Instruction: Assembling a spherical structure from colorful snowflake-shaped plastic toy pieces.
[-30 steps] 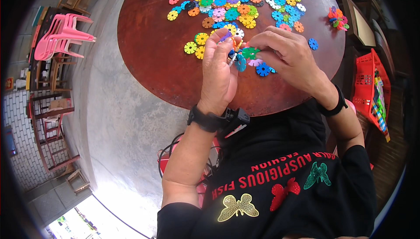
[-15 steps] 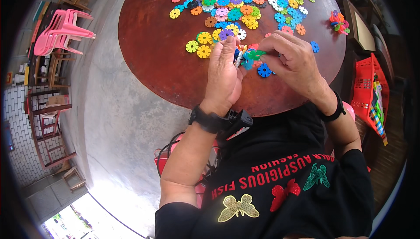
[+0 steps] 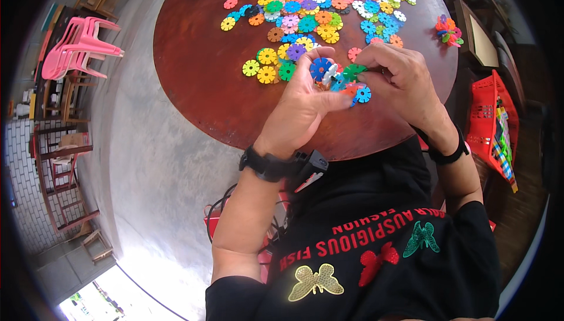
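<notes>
Left hand (image 3: 298, 105) curls round a cluster (image 3: 321, 70) of slotted discs, right hand (image 3: 402, 83) pinching a green disc (image 3: 353, 73) at its side, both over the desk's (image 3: 200, 68) near part. Looks like a joining step; next move probably calls for lining up slots, then pressing. Loose discs (image 3: 306, 24) lie scattered beyond.

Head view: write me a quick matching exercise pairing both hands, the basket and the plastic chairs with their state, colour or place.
1. Left hand
2. Right hand
3. Basket
4. Plastic chairs

A. Pink, left of the table
B. Fingers pinch a green disc
C. Red, right of the table
D. Holds a cluster of coloured discs

Pairs: 1-D, 2-B, 3-C, 4-A
</notes>
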{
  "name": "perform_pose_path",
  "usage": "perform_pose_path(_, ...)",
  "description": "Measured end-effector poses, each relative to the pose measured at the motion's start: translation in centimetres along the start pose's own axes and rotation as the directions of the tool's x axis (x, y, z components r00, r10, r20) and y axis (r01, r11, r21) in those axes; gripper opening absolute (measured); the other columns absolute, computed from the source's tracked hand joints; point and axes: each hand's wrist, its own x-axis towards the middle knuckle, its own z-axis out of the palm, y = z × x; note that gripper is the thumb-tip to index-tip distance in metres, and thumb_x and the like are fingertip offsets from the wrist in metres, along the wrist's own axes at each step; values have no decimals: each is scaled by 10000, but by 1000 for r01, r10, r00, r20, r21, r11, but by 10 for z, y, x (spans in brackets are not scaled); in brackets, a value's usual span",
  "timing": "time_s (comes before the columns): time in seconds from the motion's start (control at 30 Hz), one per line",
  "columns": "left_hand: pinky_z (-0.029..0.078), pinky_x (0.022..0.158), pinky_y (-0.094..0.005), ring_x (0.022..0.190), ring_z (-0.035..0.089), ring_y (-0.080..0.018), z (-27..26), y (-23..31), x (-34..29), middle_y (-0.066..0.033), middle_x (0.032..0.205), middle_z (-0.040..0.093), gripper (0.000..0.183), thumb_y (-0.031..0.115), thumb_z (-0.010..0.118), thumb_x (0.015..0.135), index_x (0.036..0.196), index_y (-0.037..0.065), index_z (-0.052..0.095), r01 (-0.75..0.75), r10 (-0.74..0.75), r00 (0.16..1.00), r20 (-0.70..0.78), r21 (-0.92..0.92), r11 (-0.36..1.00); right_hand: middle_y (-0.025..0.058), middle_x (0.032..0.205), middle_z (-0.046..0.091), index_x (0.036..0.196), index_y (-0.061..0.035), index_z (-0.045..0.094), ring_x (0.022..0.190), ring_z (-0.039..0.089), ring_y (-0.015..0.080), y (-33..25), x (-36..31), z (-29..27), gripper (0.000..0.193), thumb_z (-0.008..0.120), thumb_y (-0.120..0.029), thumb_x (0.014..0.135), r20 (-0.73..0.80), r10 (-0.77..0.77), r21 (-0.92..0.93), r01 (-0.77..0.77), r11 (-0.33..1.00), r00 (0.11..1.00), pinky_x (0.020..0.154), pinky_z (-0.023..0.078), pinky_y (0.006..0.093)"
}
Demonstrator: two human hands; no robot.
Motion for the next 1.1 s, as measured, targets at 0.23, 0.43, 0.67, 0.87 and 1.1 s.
perform_pose_path(0.23, 543, 683, -251, 907, 556, -119, -1, 1, 2, -51, 1105, 432, 490, 141, 718, 832, 1200, 71, 402, 81, -54, 996, -70, 468, 880, 66, 625, 603, 832, -33, 616, 538, 565, 172, 0, -4, -14, 116, 673, -21, 733, 116, 216, 264, -240, 934, 969, 519, 422, 283)
perform_pose_path(0.43, 503, 725, -235, 973, 502, -122, 6, -2, 1, -58, 1100, 407, 568, 246, 739, 823, 1214, 73, 366, -13, 10, 1000, 14, 298, 955, 56, 608, 577, 825, -30, 601, 519, 545, 161, 0, -13, -11, 106, 672, -15, 747, 126, 296, 363, -322, 875, 947, 493, 401, 267)
perform_pose_path(0.67, 410, 921, -275, 1051, 454, -145, 18, -11, -1, -64, 1116, 401, 648, 282, 752, 809, 1251, 71, 327, -83, 95, 995, -23, 324, 942, 72, 632, 568, 817, -34, 581, 535, 563, 190, -9, -17, -16, 111, 671, -13, 757, 2, 157, 246, -153, 957, 988, 497, 418, 287)
perform_pose_path(0.87, 401, 919, -269, 1038, 446, -140, 25, -15, -4, -62, 1125, 398, 705, 225, 771, 791, 1280, 75, 285, -83, 98, 994, -52, 237, 968, 80, 661, 562, 825, -39, 573, 566, 579, 244, -10, -20, -17, 131, 664, -9, 735, 2, 123, 216, -120, 969, 992, 503, 435, 312)
perform_pose_path(1.1, 392, 916, -262, 1016, 435, -128, 24, -22, -5, -62, 1114, 397, 678, 209, 757, 805, 1276, 73, 288, -86, 109, 992, -59, 306, 948, 85, 648, 533, 815, -38, 537, 580, 578, 273, -5, -19, -13, 159, 648, -1, 708, -7, 50, 160, -48, 986, 999, 503, 440, 337)
